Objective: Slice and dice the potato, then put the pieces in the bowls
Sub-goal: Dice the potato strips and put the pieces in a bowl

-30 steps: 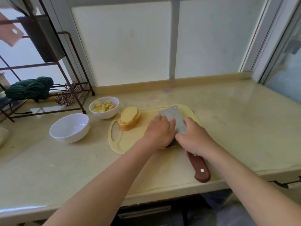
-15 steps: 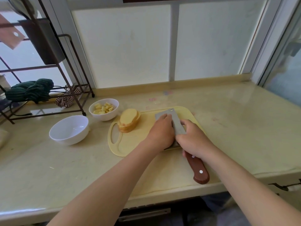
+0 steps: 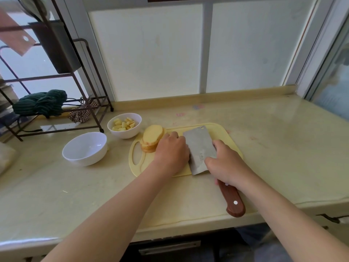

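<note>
The cleaver (image 3: 199, 148) is gripped by the right hand (image 3: 225, 164) where blade meets wooden handle, with the fingers curled round it and the fingertips laid on the flat of the blade. The left hand (image 3: 172, 151) is set knuckles-up on the cutting board (image 3: 136, 163), fingers curled, just beside the blade. It cannot be told whether anything is held beneath it.

Compared with half a second ago, the blade is tilted so that more of its broad face is shown, and the left hand has been shifted leftward until its fingers meet the stack of potato slices (image 3: 152, 137).

One stack of slices is seen at the board's left end. Two white bowls are counted on the counter (image 3: 273, 148): the far bowl (image 3: 124, 135) with diced pieces (image 3: 123, 124), and the near bowl (image 3: 85, 148) with nothing in it. There is one cleaver and one board.
</note>
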